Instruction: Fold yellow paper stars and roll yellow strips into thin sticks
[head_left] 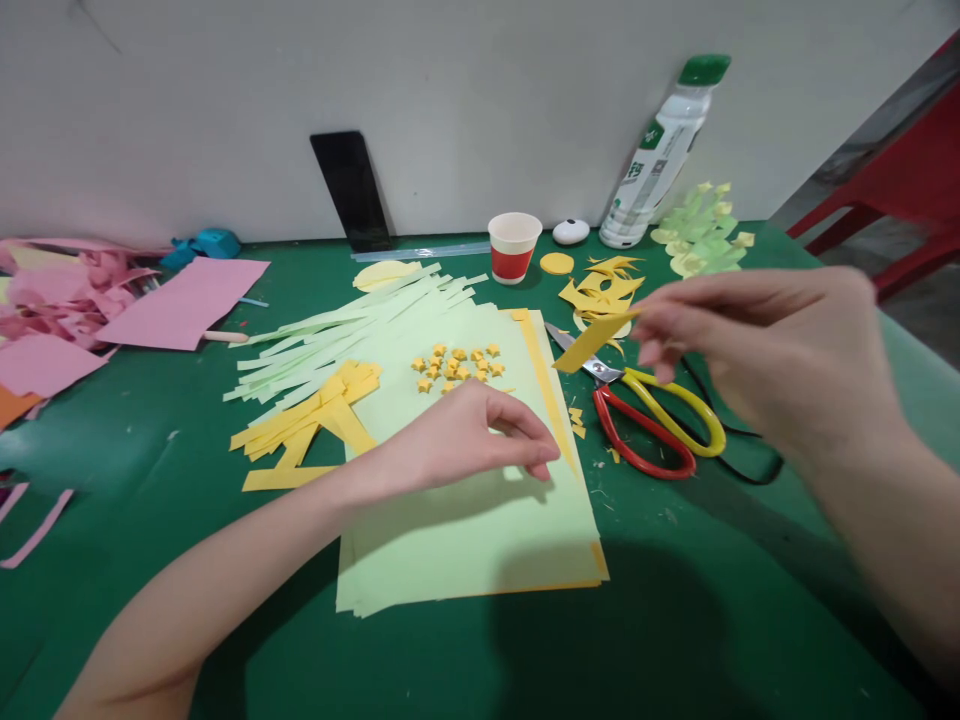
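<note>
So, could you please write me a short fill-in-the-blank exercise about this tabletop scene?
1. The right hand holds a paper strip coloured ____.
2. Small five-pointed paper ____ lie on the pale green sheets.
3. The scissors lie to the ____ of those sheets.
4. The bottle has a cap coloured ____.

Missing words: yellow; stars; right; green.

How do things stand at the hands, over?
Right hand pinching yellow strip. Left hand over green paper, nothing visible in grip. Possible obstacle: scissors near strip.
</note>
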